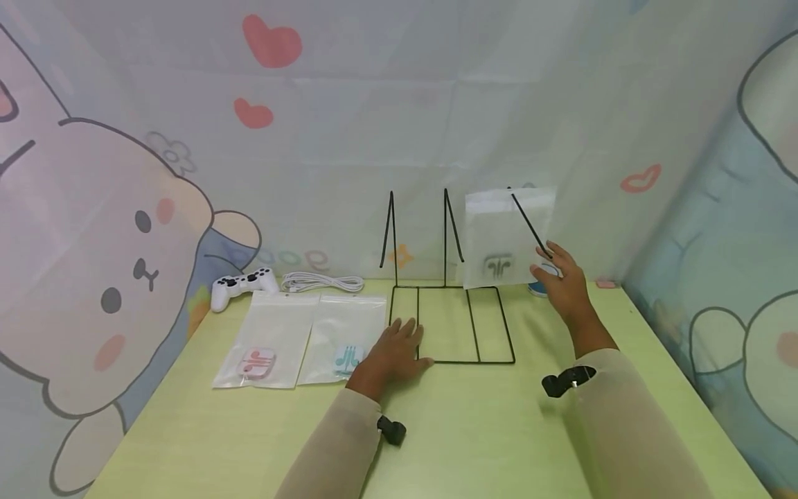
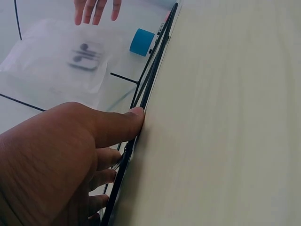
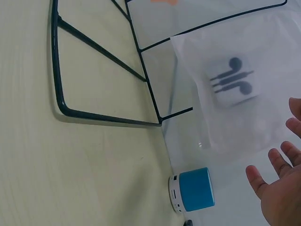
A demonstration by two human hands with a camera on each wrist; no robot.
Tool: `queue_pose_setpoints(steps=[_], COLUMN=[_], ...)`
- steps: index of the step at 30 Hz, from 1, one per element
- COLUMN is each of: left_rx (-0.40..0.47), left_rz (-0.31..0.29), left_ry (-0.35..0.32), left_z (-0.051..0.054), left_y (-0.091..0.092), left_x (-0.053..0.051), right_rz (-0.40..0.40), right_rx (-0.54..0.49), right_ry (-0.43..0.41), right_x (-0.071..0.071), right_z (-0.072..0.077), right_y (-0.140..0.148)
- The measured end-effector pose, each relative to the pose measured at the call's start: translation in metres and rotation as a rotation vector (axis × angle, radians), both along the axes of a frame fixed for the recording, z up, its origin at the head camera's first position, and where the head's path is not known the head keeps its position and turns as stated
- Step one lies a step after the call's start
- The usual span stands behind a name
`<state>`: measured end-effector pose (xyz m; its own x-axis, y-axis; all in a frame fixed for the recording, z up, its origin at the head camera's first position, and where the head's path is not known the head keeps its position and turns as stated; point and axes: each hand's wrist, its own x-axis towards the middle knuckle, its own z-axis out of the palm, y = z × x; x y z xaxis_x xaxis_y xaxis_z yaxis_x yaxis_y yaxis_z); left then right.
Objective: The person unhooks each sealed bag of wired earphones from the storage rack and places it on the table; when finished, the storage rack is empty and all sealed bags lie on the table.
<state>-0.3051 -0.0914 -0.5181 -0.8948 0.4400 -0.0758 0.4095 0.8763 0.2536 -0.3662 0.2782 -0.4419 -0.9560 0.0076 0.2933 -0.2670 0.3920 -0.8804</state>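
Observation:
A black wire rack [image 1: 430, 286] with upright hooks stands on the table. On its right hook hangs a translucent zip bag [image 1: 508, 232], holding cased dark earphones [image 3: 233, 81]. My right hand [image 1: 564, 284] is beside the bag, by the hook's lower tip. In the right wrist view its fingers are spread and grip nothing. My left hand [image 1: 395, 353] rests on the front left of the rack's base, fingers spread, thumb [image 2: 124, 125] on the front bar. The left and middle hooks carry nothing.
Two flat zip bags lie left of the rack, one with pink earphones [image 1: 256, 363], one with teal earphones [image 1: 348, 360]. Behind them are a white game controller [image 1: 244, 284] and a coiled white cable [image 1: 322, 281]. A blue cylindrical speaker [image 3: 196, 189] stands behind my right hand.

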Motion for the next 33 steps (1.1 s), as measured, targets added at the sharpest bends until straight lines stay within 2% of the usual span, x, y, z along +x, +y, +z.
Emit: queue_pose_setpoints(steps=[6, 12, 20, 24, 30, 33], left_rx=[-0.003, -0.001, 0.002, 0.010, 0.010, 0.022], left_rz=[0.001, 0.003, -0.007, 0.002, 0.000, 0.004], left_ry=[-0.008, -0.007, 0.003, 0.000, 0.007, -0.003], left_z=[-0.001, -0.002, -0.002, -0.001, 0.001, 0.002], left_y=[0.001, 0.000, 0.000, 0.000, -0.001, -0.001], left_x=[0.000, -0.001, -0.002, -0.002, 0.000, 0.001], right_rz=[-0.001, -0.028, -0.060, -0.046, 0.006, 0.019], right_rx=[-0.033, -0.065, -0.177, -0.189, -0.187, -0.137], right_ry=[-0.008, 0.011, 0.091, 0.113, 0.076, 0.039], right_x=[-0.002, 0.004, 0.009, 0.008, 0.007, 0.004], right_z=[0.007, 0.011, 0.007, 0.008, 0.012, 0.016], right_y=[0.000, -0.006, -0.014, -0.018, -0.017, -0.016])
